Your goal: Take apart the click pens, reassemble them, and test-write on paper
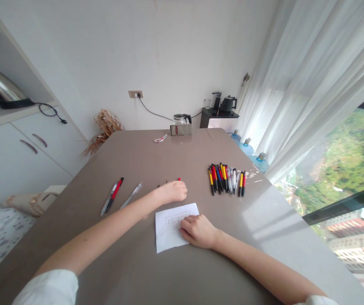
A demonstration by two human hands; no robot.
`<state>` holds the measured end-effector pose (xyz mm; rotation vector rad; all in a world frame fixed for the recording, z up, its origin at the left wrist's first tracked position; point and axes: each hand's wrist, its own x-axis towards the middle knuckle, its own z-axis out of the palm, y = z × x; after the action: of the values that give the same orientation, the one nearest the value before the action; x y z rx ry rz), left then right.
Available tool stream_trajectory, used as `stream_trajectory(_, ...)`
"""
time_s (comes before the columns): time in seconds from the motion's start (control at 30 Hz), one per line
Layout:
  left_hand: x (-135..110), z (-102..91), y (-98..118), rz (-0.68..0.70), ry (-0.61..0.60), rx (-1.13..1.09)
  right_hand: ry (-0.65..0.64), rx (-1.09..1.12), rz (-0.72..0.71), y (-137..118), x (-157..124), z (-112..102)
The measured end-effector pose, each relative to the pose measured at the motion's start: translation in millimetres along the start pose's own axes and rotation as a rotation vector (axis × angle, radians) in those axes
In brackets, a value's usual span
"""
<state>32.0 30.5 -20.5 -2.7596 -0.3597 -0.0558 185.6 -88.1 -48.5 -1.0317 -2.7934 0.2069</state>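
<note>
White paper (169,231) lies under the right hand (199,231), its grip curled, empty; left hand (173,191) closes on a red-tipped pen (178,179).

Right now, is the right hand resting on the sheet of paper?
Yes, the right hand lies on the right part of the white sheet of paper on the table, fingers curled.

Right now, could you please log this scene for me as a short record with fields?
Surface: grey table
Left hand: closed over small pen parts, a red tip showing
Right hand: resting on the paper sheet
Right of the hands: row of pens, black, yellow, red, clear
Left of the hands: three loose pens
Far edge: glass kettle
</note>
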Motion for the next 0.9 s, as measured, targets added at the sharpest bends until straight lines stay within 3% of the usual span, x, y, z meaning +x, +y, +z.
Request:
stream_trajectory(0.1, -2.6, 0.5, -2.4, 0.113, -0.035, 0.048, -0.008, 0.006, 0.005, 0.0, -0.4, -0.3)
stream_trajectory(0.27, -2.1, 3.6, -3.6, 0.140, 0.007, 0.054, -0.009, -0.002, 0.005, 0.1, -0.7, -0.2)
stream_trajectory(0.63, 1.1, 3.6, -2.6, 0.186, -0.081, 0.053, -0.009, -0.011, 0.008, 0.0, -0.4, -0.1)
stream_trajectory(0.9, 5.3, 8.2, -3.5, 0.218, 0.004, 0.055, -0.008, -0.010, 0.008, -0.2, -0.1, -0.4)
